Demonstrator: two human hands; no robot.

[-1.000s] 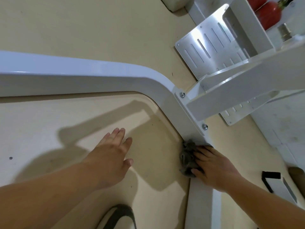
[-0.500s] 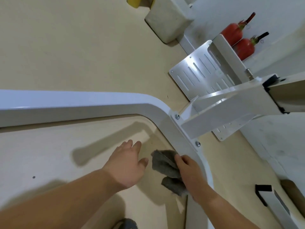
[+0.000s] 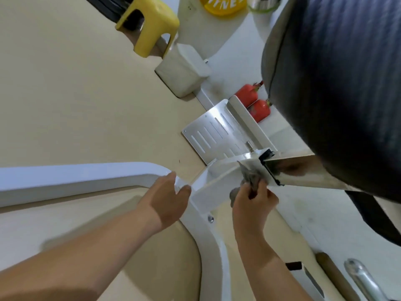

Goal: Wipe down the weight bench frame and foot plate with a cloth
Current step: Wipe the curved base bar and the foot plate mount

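Head view is showing, nearest the camera, the left hand (image 3: 167, 196) resting on the bend of the white frame (image 3: 76, 177), fingers fairly straight and thumb spread. It is probably bracing the person as they lean in, not gripping. Just beside it the right hand (image 3: 252, 203) is pinching a grey cloth (image 3: 249, 177) in curled fingers and pressing it against the slanted white beam (image 3: 217, 181), close to the black end cap (image 3: 268, 168) where the dark padded seat (image 3: 336, 83) is overhanging. The cloth is bunched, which likely helps it reach into the joint. Beyond the beam the slotted metal foot plate (image 3: 212, 133) is lying on the floor with no hand on it, so it looks not yet wiped in this step. Farther off, two red extinguishers (image 3: 260, 109), a white bin (image 3: 184, 70) and a yellow stool (image 3: 149, 22) are standing along the wall.
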